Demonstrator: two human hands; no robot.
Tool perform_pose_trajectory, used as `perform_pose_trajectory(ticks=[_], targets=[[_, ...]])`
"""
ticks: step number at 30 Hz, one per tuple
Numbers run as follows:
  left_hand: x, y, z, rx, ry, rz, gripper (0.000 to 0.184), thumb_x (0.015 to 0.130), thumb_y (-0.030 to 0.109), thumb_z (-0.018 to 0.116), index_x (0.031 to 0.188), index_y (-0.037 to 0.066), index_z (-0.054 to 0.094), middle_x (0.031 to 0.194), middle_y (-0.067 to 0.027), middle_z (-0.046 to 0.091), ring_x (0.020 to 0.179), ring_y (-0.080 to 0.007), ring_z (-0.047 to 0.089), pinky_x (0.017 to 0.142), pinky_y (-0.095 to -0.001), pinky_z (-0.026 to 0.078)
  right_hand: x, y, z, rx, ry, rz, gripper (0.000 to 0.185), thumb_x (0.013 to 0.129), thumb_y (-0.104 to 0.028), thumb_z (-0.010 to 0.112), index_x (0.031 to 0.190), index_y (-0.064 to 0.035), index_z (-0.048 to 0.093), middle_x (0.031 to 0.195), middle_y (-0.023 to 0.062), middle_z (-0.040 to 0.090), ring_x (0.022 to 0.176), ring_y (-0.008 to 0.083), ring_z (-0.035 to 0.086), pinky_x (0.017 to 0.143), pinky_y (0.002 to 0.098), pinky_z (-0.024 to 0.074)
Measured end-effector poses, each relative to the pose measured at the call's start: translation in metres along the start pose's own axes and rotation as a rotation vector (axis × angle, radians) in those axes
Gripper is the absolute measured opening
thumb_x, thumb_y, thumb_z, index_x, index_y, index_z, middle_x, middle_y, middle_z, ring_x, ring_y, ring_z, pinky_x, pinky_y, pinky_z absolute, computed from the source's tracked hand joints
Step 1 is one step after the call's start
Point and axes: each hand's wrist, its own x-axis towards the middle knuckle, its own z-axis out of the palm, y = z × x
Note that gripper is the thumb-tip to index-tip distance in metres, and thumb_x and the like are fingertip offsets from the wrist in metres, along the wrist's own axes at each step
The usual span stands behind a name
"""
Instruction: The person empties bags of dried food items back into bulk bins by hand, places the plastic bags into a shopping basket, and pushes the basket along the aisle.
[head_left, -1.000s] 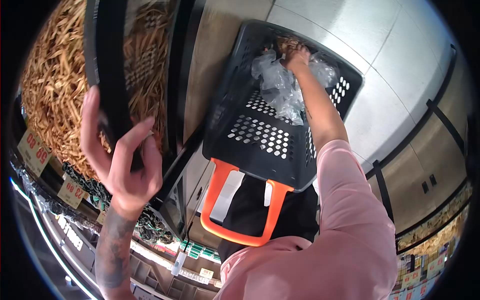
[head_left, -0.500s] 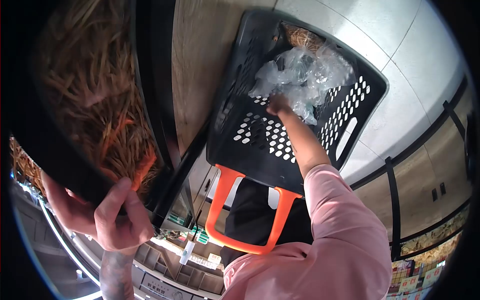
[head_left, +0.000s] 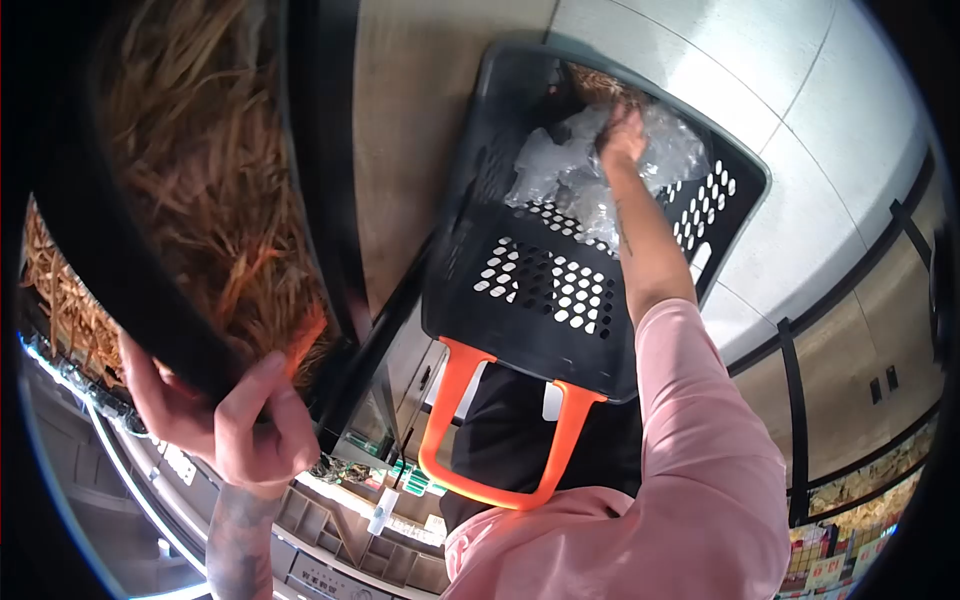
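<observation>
My left hand is closed round a dark edge of a black bin, fingers on one side and thumb on the other. Long thin brown strips lie within the bin, and an orange patch shows near my fingertips. Inside a black basket, my right hand reaches over crumpled clear plastic bags, its fingers stretched out and slightly blurred. It seems to touch the plastic, though the contact is unclear. Past it, more thin brown strips show at the basket's far end.
The basket's orange handle hangs towards my body. A wooden panel stands between bin and basket. Pale floor tiles lie to the right, with wooden cabinets beyond. Another heap of brown pieces sits at far left.
My right hand has moved farther into the basket, from the near side of the plastic bags to above them, and its fingers have stretched out. My left hand stays on the dark edge.
</observation>
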Motion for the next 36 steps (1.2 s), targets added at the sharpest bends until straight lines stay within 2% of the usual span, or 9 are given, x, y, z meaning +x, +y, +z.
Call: perform_pose_trajectory(ticks=[2,4,6,11,15,21,31,34,36], targets=[[0.007,0.002,0.000,0.016,0.007,0.030,0.031,0.070,-0.012,0.049,0.093,0.003,0.064,0.146,-0.0270,0.019,0.137,-0.0512,0.024,0.111,-0.0529,0.029,0.013,0.005,0.015,0.186,-0.133,0.072,0.047,0.088,-0.017,0.051,0.134,-0.0076,0.047,0.141,0.0229,0.044,0.122,0.0316,0.053,0.096,0.0405,0.0463],[0.004,0.000,0.001,0.035,0.025,0.037,0.031,0.070,-0.011,0.049,0.092,0.003,0.065,0.146,-0.0270,0.019,0.136,-0.0506,0.026,0.110,-0.0520,0.030,0.007,0.008,0.023,0.191,-0.343,-0.078,0.033,0.090,-0.017,0.048,0.119,-0.0066,0.059,0.118,0.0226,0.062,0.103,0.0316,0.065,0.088,0.0379,0.0525],[0.004,0.001,0.001,-0.002,0.053,0.028,0.031,0.071,-0.010,0.051,0.093,0.004,0.067,0.145,-0.0271,0.021,0.135,-0.0488,0.029,0.109,-0.0503,0.032,-0.033,-0.003,0.016,0.094,-0.268,-0.138,0.027,0.087,-0.017,0.048,0.103,-0.0042,0.067,0.111,0.0222,0.065,0.103,0.0364,0.064,0.088,0.0406,0.0526],[0.009,0.002,0.004,-0.007,0.162,0.054,0.025,0.066,-0.007,0.058,0.086,0.004,0.068,0.141,-0.0294,0.034,0.132,-0.0462,0.035,0.110,-0.0530,0.030,-0.111,0.017,-0.010,0.340,-0.522,-0.117,0.025,0.076,-0.011,0.059,0.095,0.0014,0.069,0.103,0.0269,0.064,0.100,0.0367,0.064,0.086,0.0430,0.0510],[0.011,0.005,0.001,-0.061,0.237,0.053,0.022,0.067,-0.006,0.061,0.086,0.004,0.067,0.140,-0.0247,0.040,0.131,-0.0435,0.038,0.110,-0.0483,0.033,-0.174,0.016,-0.034,0.577,-0.331,-0.320,0.025,0.076,-0.008,0.056,0.095,0.0006,0.068,0.100,0.0257,0.065,0.098,0.0388,0.063,0.084,0.0442,0.0506],[0.005,0.006,0.002,-0.125,0.329,0.056,0.019,0.068,-0.006,0.063,0.084,0.004,0.064,0.141,-0.0206,0.043,0.131,-0.0398,0.041,0.105,-0.0456,0.037,-0.250,-0.001,-0.160,0.554,-0.461,-0.484,0.021,0.085,-0.011,0.049,0.092,0.0019,0.064,0.089,0.0255,0.065,0.088,0.0407,0.064,0.079,0.0439,0.0486],[-0.009,0.003,-0.001,-0.094,0.375,0.088,0.009,0.071,0.004,0.062,0.080,0.003,0.060,0.144,-0.0168,0.040,0.134,-0.0356,0.037,0.103,-0.0445,0.037,-0.325,0.034,-0.279,0.436,-0.320,-0.578,0.019,0.090,-0.012,0.048,0.095,0.0024,0.060,0.082,0.0226,0.063,0.081,0.0362,0.062,0.072,0.0429,0.0461],[-0.013,0.002,0.003,-0.078,0.454,0.098,0.006,0.073,0.008,0.061,0.077,0.005,0.058,0.142,-0.0156,0.042,0.134,-0.0322,0.039,0.103,-0.0448,0.036,-0.340,0.046,-0.301,0.519,-0.194,-0.545,0.023,0.089,-0.015,0.048,0.098,0.0008,0.062,0.095,0.0267,0.063,0.095,0.0438,0.060,0.080,0.0457,0.0472],[-0.014,0.000,0.004,-0.069,0.486,0.099,0.009,0.073,0.009,0.062,0.079,0.006,0.057,0.139,-0.0149,0.045,0.132,-0.0304,0.040,0.103,-0.0461,0.035,-0.354,0.041,-0.331,0.483,-0.080,-0.541,0.022,0.090,-0.015,0.049,0.097,0.0023,0.062,0.089,0.0239,0.065,0.087,0.0383,0.063,0.077,0.0423,0.0481]])
